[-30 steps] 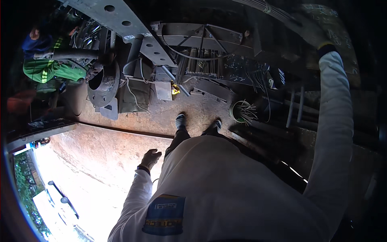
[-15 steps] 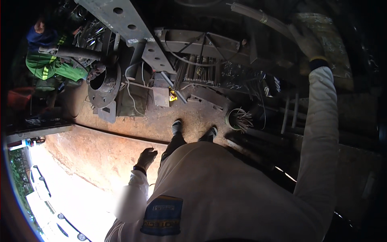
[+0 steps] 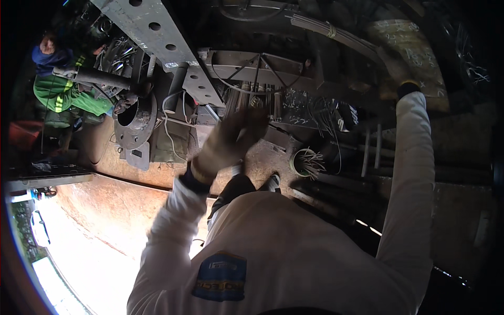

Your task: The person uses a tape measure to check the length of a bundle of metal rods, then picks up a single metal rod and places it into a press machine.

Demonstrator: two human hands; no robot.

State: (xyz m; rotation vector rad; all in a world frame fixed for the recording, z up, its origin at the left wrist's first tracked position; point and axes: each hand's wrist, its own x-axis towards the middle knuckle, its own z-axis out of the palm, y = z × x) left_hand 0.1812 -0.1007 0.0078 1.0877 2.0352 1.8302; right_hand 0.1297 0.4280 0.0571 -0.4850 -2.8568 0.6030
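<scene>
My right hand (image 3: 395,67) reaches far out at the upper right, its fingers closed around the near end of a bundle of thin rods (image 3: 310,26). A tie wraps the bundle partway along, and the rods extend to the left from my grip. Shadow hides part of the fingers. My left hand (image 3: 228,139) is raised in front of my body, blurred by motion. Its fingers look stretched out and apart, with nothing visible in them. Beyond it, several tied bundles of rods (image 3: 254,100) lie by a metal frame (image 3: 299,76).
A large steel beam with holes (image 3: 157,37) slants across the upper left. Left of it, a person in green trousers (image 3: 68,94) sits near a flanged pipe (image 3: 137,128). A marked board (image 3: 407,47) lies beside my right hand. A container of rods (image 3: 304,161) stands near my feet.
My left hand has swung up and forward from beside my leg. My right hand keeps hold of the rod bundle. The whole view has shifted slightly.
</scene>
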